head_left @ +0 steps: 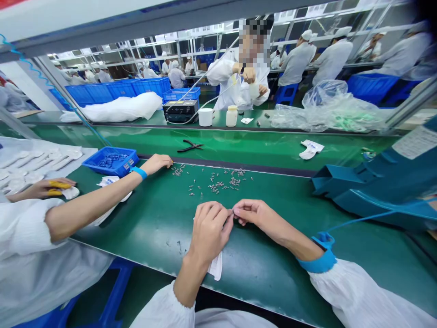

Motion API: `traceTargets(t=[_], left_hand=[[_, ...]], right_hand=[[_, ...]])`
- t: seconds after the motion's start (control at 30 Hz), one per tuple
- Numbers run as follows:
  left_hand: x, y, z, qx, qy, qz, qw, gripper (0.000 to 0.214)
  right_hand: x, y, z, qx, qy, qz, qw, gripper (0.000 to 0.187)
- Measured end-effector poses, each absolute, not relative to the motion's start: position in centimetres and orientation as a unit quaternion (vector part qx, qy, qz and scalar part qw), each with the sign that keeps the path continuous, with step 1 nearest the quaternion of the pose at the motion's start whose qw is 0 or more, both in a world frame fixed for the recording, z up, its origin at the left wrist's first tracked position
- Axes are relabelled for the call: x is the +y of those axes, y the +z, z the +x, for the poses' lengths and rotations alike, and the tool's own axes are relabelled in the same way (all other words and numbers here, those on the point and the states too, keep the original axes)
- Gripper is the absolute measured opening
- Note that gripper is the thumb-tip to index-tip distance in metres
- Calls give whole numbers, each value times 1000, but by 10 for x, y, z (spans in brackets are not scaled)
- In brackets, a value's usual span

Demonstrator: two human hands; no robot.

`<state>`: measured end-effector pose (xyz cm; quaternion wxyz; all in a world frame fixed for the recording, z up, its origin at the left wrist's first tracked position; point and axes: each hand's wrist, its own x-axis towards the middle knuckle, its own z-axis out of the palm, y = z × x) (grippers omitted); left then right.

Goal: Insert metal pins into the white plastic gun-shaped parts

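Note:
My left hand [209,228] and my right hand [253,212] meet fingertip to fingertip over the green mat [273,255]. Both are closed in a pinch around a tiny metal part [233,211] held between them. A white slip [215,266] lies under my left wrist. Beyond my hands, several small silver metal parts [218,181] are scattered on the mat. A blue wrist strap [319,257] with a blue cord sits on my right wrist.
A co-worker's arm at left reaches to the scattered parts with a hand [157,162]. A blue tray [111,161], black pliers [190,146], white pots [205,116], a teal bin [378,182] and a plastic bag [327,109] surround the mat. A person stands opposite.

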<state>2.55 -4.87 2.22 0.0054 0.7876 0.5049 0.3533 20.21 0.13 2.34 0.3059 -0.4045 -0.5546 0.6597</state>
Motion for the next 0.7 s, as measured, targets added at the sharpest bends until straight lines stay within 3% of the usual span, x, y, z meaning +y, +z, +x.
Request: traceTargets(t=[0.07,0.43,0.7], left_hand=[[-54,26,21,505,349,789,8,9],[-122,12,-34,580,214,775,129,63],[-120,11,-30,574,212,779,135,60]], right_hand=[[0,24,202,-567,656,-402,293,38],[-22,60,166,-813,463,-345,78,10],[-30,52,156,-824,439,-358,34,12]])
